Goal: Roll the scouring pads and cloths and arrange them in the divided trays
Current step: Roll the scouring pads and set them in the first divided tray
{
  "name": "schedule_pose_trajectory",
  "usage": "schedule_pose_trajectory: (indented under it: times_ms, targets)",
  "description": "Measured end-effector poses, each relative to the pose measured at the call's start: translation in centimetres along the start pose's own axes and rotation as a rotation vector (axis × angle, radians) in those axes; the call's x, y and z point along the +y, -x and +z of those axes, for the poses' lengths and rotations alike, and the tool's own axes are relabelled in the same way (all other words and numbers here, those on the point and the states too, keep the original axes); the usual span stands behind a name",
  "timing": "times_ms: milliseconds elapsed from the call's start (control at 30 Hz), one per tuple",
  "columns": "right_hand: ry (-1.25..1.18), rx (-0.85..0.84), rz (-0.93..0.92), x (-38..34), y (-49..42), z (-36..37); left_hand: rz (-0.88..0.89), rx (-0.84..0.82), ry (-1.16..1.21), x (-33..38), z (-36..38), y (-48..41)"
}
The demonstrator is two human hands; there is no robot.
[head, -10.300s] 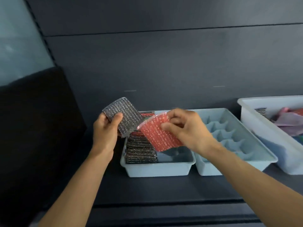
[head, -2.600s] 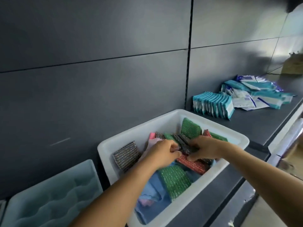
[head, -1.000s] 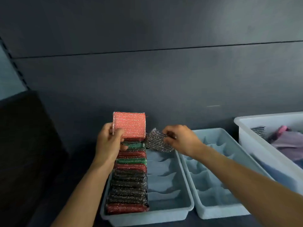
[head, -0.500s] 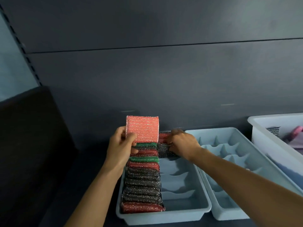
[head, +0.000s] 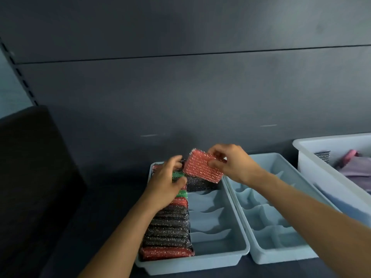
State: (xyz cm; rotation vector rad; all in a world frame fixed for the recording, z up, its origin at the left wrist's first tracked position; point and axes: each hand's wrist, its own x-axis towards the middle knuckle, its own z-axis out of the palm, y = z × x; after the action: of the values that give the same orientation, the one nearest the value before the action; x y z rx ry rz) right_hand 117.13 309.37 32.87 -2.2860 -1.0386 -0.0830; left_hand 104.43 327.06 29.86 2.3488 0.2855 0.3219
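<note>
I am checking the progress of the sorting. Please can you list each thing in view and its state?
Left tray: left column full of pads, right column has one dark pad at the far end.
Right tray: empty.
Red pad: held above left tray, unrolled.
Right hand: gripping red pad.
Left hand: resting on packed pads.
White bin: holds loose cloths.

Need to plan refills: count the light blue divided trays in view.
2. The left tray, its left column full of rolled pads, sits under both hands; the right tray, apparently empty, sits right beside it. More may lie out of frame.
</note>
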Motion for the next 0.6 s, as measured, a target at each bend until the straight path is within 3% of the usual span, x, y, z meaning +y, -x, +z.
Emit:
schedule_pose_trajectory:
  times_ms: [100,300,600]
  targets:
    - [0.172,-0.057,-0.009,0.5,0.7,1.4,0.022,-0.14,-0.302,-0.9,0.3,0.6]
    - [0.423,-0.122,-0.091,0.1,-0.1,3.6,0.01,-0.189,-0.332,-1.5,0.7,0.8]
    - [0.559,-0.209,-0.14,0.2,-0.8,5.1,-0.033,-0.129,-0.337,-0.9,1.2,0.4]
